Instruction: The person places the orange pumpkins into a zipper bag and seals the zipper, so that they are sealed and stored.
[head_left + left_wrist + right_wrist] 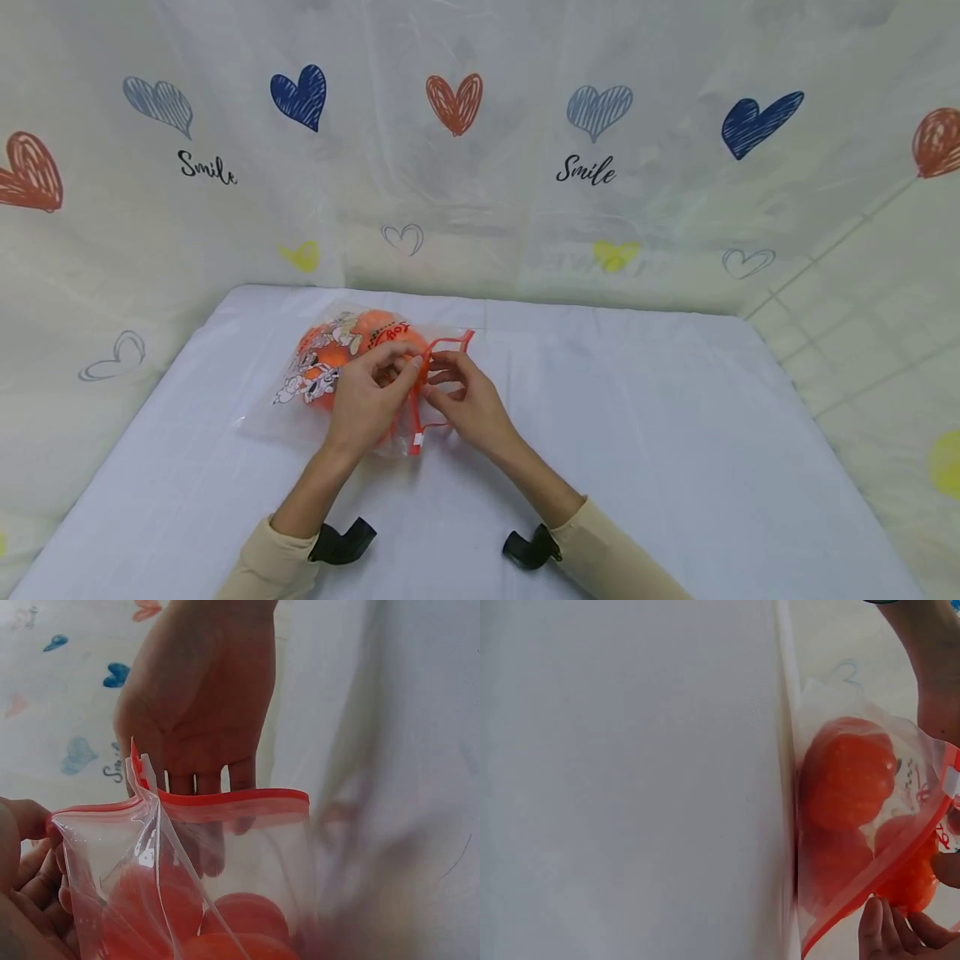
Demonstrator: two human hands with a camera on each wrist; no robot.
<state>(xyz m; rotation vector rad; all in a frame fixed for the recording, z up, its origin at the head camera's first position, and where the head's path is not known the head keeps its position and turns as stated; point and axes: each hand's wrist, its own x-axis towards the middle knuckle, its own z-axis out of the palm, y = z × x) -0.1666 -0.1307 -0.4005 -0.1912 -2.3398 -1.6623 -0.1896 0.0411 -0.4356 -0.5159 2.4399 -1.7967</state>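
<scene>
A clear zip bag (288, 417) with a red zip edge (247, 797) and printed cartoon figures lies on the table. Several round orange-red, tomato-like fruits (847, 772) are inside it. At the bag's mouth, my left hand (371, 396) pinches the red edge between thumb and forefinger. Opposite it, my right hand (468, 400) grips the other side of the mouth, thumb and fingers curled at the strip. The left wrist view shows the mouth spread apart, with right-hand fingers (212, 855) behind the clear plastic. Part of the fruit is hidden by the print and my left hand.
A white cloth covers the table (637, 433). Behind it hangs a pale curtain (510, 208) printed with hearts and "Smile". Black straps (341, 542) sit at both wrists, by the beige sleeves (266, 562).
</scene>
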